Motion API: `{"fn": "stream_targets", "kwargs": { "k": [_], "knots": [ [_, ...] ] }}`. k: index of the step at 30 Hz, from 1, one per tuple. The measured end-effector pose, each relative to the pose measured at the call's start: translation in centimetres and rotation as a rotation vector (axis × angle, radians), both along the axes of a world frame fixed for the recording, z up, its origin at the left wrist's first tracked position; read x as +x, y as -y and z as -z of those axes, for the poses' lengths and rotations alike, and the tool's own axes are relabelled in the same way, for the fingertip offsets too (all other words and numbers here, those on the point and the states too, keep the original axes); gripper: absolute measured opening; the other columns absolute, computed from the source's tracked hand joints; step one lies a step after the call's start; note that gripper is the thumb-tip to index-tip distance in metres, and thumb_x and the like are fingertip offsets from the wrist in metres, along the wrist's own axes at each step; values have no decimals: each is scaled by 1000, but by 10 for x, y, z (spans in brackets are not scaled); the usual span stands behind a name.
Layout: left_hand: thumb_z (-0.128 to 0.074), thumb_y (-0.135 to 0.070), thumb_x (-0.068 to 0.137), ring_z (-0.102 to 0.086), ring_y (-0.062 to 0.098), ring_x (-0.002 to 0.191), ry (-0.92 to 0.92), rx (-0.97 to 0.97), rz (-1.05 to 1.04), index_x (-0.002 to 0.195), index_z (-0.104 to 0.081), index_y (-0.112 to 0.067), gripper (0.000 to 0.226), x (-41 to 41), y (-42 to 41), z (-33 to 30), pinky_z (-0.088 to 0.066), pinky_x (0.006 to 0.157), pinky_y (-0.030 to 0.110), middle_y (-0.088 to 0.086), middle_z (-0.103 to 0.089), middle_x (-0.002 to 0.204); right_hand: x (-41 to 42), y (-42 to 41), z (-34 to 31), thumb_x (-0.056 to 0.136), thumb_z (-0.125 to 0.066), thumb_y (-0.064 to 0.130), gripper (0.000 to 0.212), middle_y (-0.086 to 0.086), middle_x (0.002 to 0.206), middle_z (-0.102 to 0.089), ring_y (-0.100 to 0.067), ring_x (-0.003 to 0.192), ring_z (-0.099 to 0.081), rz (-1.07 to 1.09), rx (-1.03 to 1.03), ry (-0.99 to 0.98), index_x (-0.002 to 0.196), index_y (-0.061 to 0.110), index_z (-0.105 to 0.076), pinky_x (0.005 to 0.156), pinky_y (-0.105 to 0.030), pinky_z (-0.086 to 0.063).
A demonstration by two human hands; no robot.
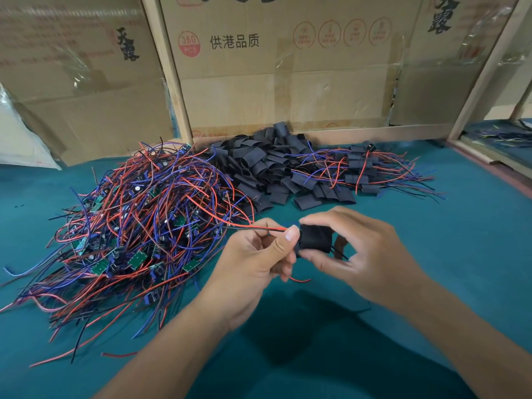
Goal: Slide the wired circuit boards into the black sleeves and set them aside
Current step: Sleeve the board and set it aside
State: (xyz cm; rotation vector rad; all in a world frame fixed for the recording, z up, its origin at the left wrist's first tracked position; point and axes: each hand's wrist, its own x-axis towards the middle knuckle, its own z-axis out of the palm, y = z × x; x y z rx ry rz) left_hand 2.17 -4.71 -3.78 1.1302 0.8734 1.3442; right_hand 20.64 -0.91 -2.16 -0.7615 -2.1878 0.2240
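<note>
My right hand (354,249) pinches a black sleeve (315,239) between thumb and fingers above the green table. My left hand (259,254) grips the red and black wires (259,228) that run into the sleeve's left end; the board itself is hidden inside or behind my fingers. Dark wire ends stick out of the sleeve's right side. A big tangle of wired circuit boards (138,226) with small green boards lies to the left. A heap of loose black sleeves (270,168) lies behind my hands.
Sleeved boards with wires (374,171) are laid in a pile at the back right. Cardboard boxes (288,67) and wooden posts wall off the back of the green table (460,240). A clear plastic bag (17,133) sits at the far left.
</note>
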Motion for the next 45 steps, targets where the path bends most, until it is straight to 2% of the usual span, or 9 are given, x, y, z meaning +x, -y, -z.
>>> {"fn": "stream_targets", "kwargs": {
  "k": [4,12,19,22,27,32,40,43,45],
  "knots": [
    [-72,-29,83,-44,15,52,26,-50,20,74,-60,-14,20,2,-2,2,-41,53,22,4,-52,61,0,1,1,83,-73,26,32,-1,96,-67,-14,83,-60,-26,25,23,111,9,-70,76,-23,-46],
    [-72,-17,79,-59,16,51,84,-83,36,77,-67,-9,9,-5,-1,-4,-50,50,23,11,-64,67,4,-1,1,88,-65,37,37,1,97,-66,-11,82,-58,-49,-14,18,113,10,-69,76,-23,-46],
    [-71,-16,79,-52,14,48,83,-84,15,68,-65,-14,13,0,-3,0,-45,49,22,7,-58,60,1,-2,3,83,-73,26,32,2,95,-66,-9,81,-58,-23,3,24,112,10,-70,74,-20,-45],
    [-72,-17,78,-52,14,48,69,-74,6,71,-63,-10,13,0,-3,1,-46,49,21,6,-57,59,0,-3,3,81,-76,31,31,14,92,-66,0,82,-58,-31,-143,-51,109,20,-71,72,-10,-40],
    [-72,-17,77,-51,13,49,59,-68,-29,81,-61,-3,19,-1,-5,4,-45,49,20,4,-57,59,0,-4,5,90,-64,35,20,6,82,-71,-12,66,-64,-127,-578,-207,107,35,-73,61,-23,-50],
    [-78,-21,69,-50,14,49,88,-91,-64,75,-62,-8,22,1,-7,6,-45,48,21,5,-56,58,-2,-3,2,93,-66,7,13,-18,85,-69,-22,64,-65,-212,-871,-433,105,9,-71,56,-26,-52],
    [-79,-27,64,-52,15,48,82,-112,-72,64,-69,-18,13,8,-4,10,-46,48,22,7,-58,58,-8,5,-1,90,-67,4,14,-9,80,-72,-21,65,-65,-192,-1037,-481,100,-4,-66,61,-26,-56],
    [-74,-28,78,-42,15,44,-63,-86,-78,61,-63,-21,22,5,-4,11,-36,46,23,3,-50,53,-2,-8,-7,89,-67,2,9,-10,78,-71,-19,63,-65,-145,-1048,-479,97,-2,-67,58,-24,-55],
    [-71,-26,90,-33,10,45,-387,21,-170,60,-56,-21,33,-2,-6,13,-24,48,25,-7,-41,49,6,-33,-17,88,-67,-1,7,-10,74,-69,-18,59,-65,-86,-1026,-464,96,-2,-67,55,-22,-54]
  ]
}}
